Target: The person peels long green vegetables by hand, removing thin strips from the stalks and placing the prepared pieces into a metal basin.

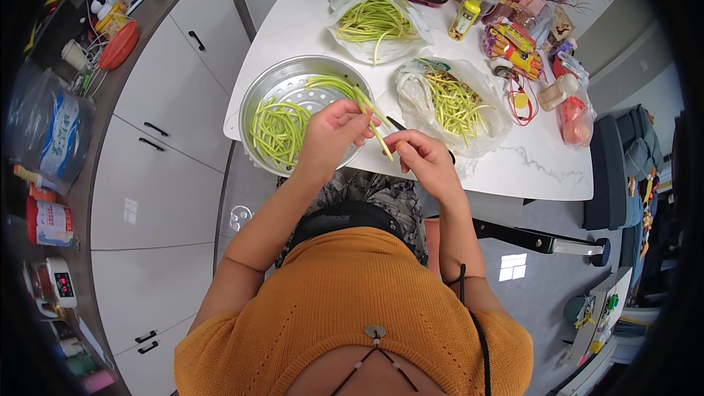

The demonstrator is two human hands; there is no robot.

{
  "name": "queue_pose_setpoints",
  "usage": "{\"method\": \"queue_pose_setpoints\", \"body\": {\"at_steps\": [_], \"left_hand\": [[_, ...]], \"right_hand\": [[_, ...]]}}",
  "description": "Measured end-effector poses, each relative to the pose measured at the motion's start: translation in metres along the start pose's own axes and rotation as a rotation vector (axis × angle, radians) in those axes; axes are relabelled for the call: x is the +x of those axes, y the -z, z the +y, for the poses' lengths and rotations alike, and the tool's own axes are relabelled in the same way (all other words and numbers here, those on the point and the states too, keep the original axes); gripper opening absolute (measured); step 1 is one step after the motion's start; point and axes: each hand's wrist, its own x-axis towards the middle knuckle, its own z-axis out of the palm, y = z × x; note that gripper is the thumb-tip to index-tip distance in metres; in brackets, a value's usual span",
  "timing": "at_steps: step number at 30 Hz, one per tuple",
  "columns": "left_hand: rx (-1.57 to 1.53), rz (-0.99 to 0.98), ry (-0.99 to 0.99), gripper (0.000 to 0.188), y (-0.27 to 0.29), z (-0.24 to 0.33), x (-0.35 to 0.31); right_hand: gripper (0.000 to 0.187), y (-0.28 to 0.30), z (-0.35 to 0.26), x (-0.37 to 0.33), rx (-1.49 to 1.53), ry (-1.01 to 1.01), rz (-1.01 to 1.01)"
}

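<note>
Several garlic scapes (364, 99) are pinched in my left hand (336, 132), over the right rim of a metal colander-like basin (248, 103). Their pale ends point down toward my right hand (425, 161), whose thumb and fingers are closed close beside them. A slim black object (396, 124) shows just past the right fingers; its kind is unclear, and whether that hand grips it is hidden. Curled cut scapes (279, 132) lie in the left part of the basin, with longer ones (330, 84) at its far side. Right of my hands, an open plastic bag (488, 136) holds yellowish-green trimmings (455, 106).
A second plastic bag (418, 48) of long scapes (374, 18) lies at the back of the white table (543, 169). A yellow-green bottle (466, 18), packaged sausages (510, 51) and a red cord (521, 99) crowd the right. White cabinets (161, 198) stand left.
</note>
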Motion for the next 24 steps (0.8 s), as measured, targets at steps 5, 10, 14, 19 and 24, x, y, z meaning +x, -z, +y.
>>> {"method": "queue_pose_setpoints", "body": {"at_steps": [5,10,14,19,24], "left_hand": [[0.025,-0.038,-0.008,0.017,0.000,-0.006,0.000],[-0.096,-0.047,0.058,0.016,0.002,-0.011,0.002],[-0.311,-0.128,0.197,0.016,0.008,-0.017,0.002],[-0.388,-0.124,0.297,0.015,0.010,-0.016,0.002],[-0.282,-0.113,0.201,0.012,0.005,-0.015,0.003]], "right_hand": [[0.015,-0.004,0.002,0.002,0.076,-0.098,-0.065],[0.014,-0.007,0.007,0.002,0.050,-0.075,-0.042],[0.010,-0.006,0.009,0.002,-0.195,0.100,0.045],[0.010,-0.010,-0.006,0.002,-0.546,0.376,0.111],[0.010,-0.013,-0.009,-0.001,-0.682,0.327,0.170]]}}
